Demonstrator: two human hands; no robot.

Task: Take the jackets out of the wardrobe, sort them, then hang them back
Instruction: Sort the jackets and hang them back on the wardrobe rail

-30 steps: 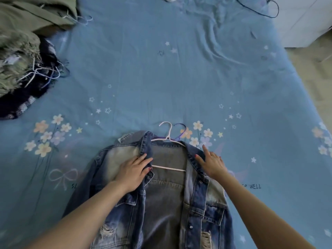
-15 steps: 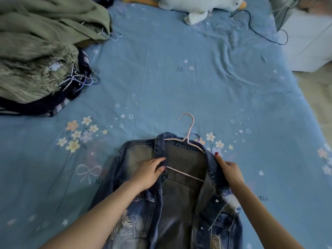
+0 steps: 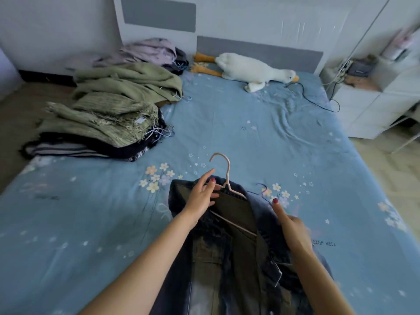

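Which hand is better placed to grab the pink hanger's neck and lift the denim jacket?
Left. The left hand is already at the pink hanger neck; the right hand is off at the denim jacket collar.

My bed (image 3: 261, 133), in a blue flowered sheet, runs to a white-and-grey headboard (image 3: 227, 23), with a white nightstand (image 3: 372, 110) on my right and pale floor (image 3: 391, 169) beside it.

We note a faded blue denim jacket (image 3: 229, 264) on a pink hanger (image 3: 225, 176), a blue sheet (image 3: 227, 123) with flowers and stars, olive garments (image 3: 118, 103), and a white goose (image 3: 254, 70).
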